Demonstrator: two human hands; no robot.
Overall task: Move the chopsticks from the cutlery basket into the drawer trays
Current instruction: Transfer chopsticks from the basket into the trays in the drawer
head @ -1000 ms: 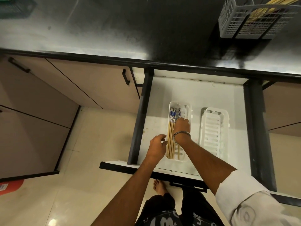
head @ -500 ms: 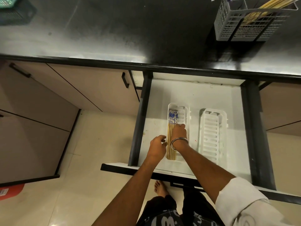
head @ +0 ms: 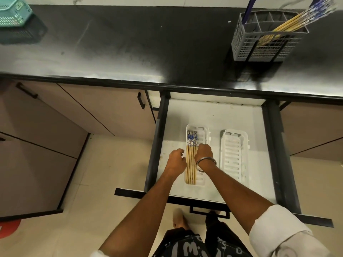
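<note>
Several wooden chopsticks with blue-and-white tops lie side by side in the left white tray of the open drawer. My left hand hovers with curled fingers at the tray's left rim, holding nothing. My right hand, with a metal bangle on the wrist, rests at the right side of the chopsticks, fingers bent down onto them. The right white tray holds nothing. A grey cutlery basket on the black counter at the back right holds more chopsticks.
The black countertop overhangs the drawer. A teal basket sits at its far left corner. Brown cabinet doors stand left of the drawer, and my bare feet are on the pale floor below its front.
My right hand has slid back along the chopsticks toward the drawer front and off to their right side. The camera has tilted up, showing more counter and basket.
</note>
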